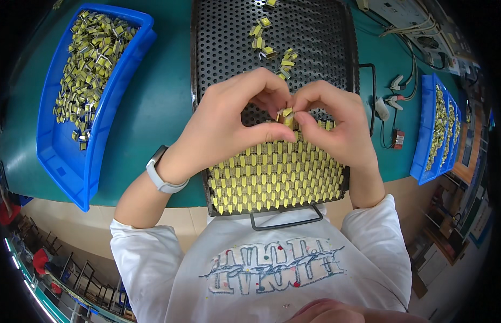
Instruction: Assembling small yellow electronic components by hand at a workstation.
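My left hand (229, 107) and my right hand (336, 116) meet over a black perforated tray (221, 48). Between their fingertips is a small yellow-wrapped electronic component (286, 114), its far side partly covered by the fingers. Both hands are closed in a pinch around it. Below them, rows of similar yellow components (272, 180) stand upright and close together on the near half of the tray. Beyond my fingers, several loose components (258, 40) lie scattered on the tray's holes.
A long blue bin (64, 172) heaped with loose components stands at the left on the green table (137, 121). At the right are a blue divided bin (427, 129), clip leads (396, 91) and a small red device (397, 140). Wire handles (285, 225) stick out from the tray.
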A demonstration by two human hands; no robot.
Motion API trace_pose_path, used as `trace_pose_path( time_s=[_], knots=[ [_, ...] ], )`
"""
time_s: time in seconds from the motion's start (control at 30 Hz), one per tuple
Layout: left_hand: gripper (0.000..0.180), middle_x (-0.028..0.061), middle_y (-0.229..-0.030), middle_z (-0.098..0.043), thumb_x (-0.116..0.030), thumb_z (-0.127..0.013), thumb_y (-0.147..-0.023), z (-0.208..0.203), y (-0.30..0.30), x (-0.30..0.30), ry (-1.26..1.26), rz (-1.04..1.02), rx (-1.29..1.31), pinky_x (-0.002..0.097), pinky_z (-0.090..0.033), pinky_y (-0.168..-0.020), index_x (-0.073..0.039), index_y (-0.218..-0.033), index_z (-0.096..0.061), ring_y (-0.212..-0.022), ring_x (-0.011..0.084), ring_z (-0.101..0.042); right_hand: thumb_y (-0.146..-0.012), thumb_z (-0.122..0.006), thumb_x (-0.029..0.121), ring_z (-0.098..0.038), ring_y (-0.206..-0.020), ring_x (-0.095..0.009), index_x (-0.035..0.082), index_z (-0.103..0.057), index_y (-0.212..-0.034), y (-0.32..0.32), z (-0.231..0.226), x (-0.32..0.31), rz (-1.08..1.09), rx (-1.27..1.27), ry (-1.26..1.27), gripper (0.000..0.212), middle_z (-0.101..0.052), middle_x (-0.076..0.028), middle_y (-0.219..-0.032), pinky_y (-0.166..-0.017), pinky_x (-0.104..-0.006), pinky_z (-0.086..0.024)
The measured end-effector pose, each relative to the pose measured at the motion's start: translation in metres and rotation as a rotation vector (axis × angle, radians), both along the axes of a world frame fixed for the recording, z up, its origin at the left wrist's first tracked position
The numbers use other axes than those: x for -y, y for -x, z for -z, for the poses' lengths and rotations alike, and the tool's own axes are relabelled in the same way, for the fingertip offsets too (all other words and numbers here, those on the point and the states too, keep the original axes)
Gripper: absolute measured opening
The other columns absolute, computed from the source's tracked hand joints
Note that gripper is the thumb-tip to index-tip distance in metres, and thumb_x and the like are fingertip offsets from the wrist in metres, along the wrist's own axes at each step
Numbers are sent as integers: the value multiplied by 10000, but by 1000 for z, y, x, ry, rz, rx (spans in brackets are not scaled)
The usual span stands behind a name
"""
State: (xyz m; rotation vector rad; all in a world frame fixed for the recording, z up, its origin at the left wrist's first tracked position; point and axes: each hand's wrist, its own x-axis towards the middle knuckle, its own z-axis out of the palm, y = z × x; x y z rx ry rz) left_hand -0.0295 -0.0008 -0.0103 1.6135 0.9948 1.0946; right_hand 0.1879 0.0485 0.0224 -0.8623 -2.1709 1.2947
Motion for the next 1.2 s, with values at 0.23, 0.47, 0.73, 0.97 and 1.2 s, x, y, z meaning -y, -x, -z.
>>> trace_pose_path(
  time_s=[0.23, 0.47, 0.73, 0.97, 1.2],
  knots=[
    [406, 62, -999, -691, -65, -864, -771, 3, -3, 1, 11, -66, -23, 298, -581, -853, 11, -1090, -625, -908, 153, -693, -801, -688, -51, -703, -774, -139, -28, -663, -947, 1, 4, 2, 62, 16, -32, 150, -707, -68, -861, -739, -263, -569],
    [255, 79, -931, -700, -33, -834, -761, 4, -2, -1, -130, -113, -129, 300, -585, -750, -6, -966, -685, -835, 193, -714, -740, -706, -63, -680, -709, -137, 0, -653, -898, 3, 7, 6, 68, 79, -158, 178, -685, -55, -813, -660, -257, -539],
    [232, 86, -876, -679, -36, -814, -770, 5, -3, 0, -134, -99, -117, 305, -571, -686, -19, -965, -688, -777, 198, -708, -722, -730, -44, -675, -667, -202, 50, -583, -880, 7, 10, 9, 61, 97, -274, 236, -624, -63, -746, -596, -301, -547],
    [232, 86, -872, -682, -30, -811, -765, 5, -2, 0, -107, -84, -102, 306, -572, -686, -16, -963, -691, -776, 194, -714, -682, -740, -42, -658, -652, -221, 57, -579, -869, 8, 13, 9, 64, 92, -398, 266, -611, -61, -735, -580, -325, -531],
    [251, 72, -925, -716, 4, -820, -757, 2, 1, -1, -22, -63, -100, 274, -588, -738, 10, -986, -716, -812, 160, -718, -651, -718, -98, -663, -680, -245, 15, -609, -875, 8, 15, 8, 51, 76, -543, 274, -640, -82, -782, -601, -325, -528]
  ],
)
